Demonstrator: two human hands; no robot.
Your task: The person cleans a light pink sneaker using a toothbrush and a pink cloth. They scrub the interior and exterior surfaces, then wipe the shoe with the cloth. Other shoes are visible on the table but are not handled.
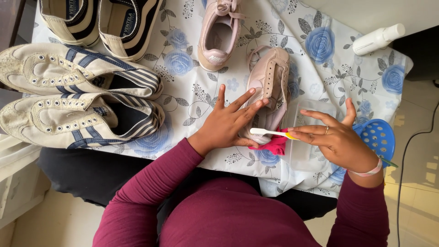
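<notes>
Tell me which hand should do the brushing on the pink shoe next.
Probably the right hand: it holds the toothbrush, whose head lies beside the pink shoe. The left hand rests flat on that shoe, steadying it.

On the worktop, one shoe lies at centre under the left hand. A toothbrush crosses its near end, held by the right hand at 3 o'clock. A second shoe lies at 12 o'clock, a bottle at 2 o'clock, four sneakers from 9 to 11 o'clock. A cloth sits under the toothbrush.
</notes>
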